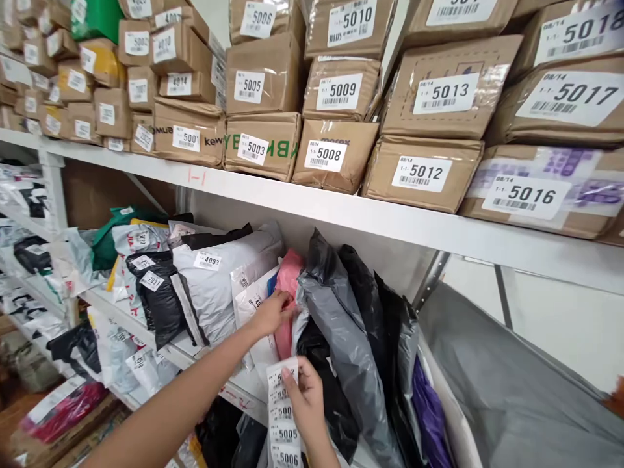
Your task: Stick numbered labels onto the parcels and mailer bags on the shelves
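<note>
My left hand [273, 313] reaches to the middle of the lower shelf, its bent fingers closed at the edge of a pink parcel bag [287, 273]. That bag stands upright between white mailers [253, 302] and a large grey parcel bag [336, 331]. Lower down, my right hand [309, 393] pinches a strip of printed number labels [283, 429] between thumb and fingers. The strip hangs downward, with 5005 and 5006 readable on it; the thumb partly covers the top label.
Labelled cardboard boxes [263, 75] fill the white upper shelf [312, 198]. A white bag marked 4003 [224, 273] and a black one marked 2031 [156, 292] lean left of my hands. Black bags and a purple bag [429, 409] stand right; a grey sheet [517, 383] hangs beyond.
</note>
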A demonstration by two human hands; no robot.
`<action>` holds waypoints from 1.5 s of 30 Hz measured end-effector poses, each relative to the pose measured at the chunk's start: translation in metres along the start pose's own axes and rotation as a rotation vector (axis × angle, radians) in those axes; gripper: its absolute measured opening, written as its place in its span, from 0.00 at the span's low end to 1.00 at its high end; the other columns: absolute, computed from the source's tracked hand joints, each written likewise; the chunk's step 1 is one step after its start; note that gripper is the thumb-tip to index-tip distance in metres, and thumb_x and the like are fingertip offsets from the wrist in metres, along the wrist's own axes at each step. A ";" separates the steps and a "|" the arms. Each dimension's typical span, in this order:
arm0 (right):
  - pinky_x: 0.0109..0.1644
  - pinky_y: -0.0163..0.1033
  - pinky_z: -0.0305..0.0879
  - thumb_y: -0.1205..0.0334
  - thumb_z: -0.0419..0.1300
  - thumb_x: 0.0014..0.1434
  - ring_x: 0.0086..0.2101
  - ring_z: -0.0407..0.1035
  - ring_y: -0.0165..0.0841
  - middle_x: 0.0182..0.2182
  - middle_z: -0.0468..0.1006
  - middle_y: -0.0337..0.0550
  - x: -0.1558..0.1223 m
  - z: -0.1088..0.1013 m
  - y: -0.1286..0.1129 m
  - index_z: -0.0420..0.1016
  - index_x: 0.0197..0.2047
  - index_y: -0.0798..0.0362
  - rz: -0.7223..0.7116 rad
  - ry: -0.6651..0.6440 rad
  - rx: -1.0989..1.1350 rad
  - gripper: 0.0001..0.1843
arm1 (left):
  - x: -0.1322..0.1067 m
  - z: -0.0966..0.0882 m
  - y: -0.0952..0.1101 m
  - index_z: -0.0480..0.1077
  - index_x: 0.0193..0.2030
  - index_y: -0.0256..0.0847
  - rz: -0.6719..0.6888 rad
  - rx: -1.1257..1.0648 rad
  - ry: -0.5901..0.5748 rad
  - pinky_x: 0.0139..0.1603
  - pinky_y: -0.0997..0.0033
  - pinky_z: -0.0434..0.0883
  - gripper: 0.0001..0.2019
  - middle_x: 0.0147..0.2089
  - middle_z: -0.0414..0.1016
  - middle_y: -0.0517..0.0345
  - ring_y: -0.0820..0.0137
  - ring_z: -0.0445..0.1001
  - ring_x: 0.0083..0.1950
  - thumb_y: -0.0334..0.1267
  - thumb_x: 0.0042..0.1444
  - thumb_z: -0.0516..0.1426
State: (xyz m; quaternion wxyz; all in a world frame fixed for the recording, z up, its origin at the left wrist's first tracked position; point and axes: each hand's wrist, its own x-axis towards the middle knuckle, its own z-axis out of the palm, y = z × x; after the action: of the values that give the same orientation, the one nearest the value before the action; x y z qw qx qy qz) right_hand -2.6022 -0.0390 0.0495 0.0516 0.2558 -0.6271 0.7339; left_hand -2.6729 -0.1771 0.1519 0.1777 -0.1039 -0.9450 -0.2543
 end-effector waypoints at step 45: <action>0.69 0.51 0.41 0.45 0.66 0.53 0.63 0.57 0.42 0.59 0.69 0.49 0.076 0.007 -0.009 0.70 0.29 0.49 -0.147 0.243 -0.057 0.17 | 0.092 -0.045 -0.003 0.68 0.52 0.34 0.247 0.289 -0.275 0.51 0.62 0.72 0.19 0.51 0.77 0.41 0.55 0.76 0.53 0.38 0.53 0.60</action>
State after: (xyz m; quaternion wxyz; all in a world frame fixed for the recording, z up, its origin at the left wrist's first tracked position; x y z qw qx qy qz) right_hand -2.6623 -0.0622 0.0911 0.1879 0.2089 -0.6163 0.7357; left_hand -2.7454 -0.1935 0.2232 0.0902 -0.2259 -0.9670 -0.0759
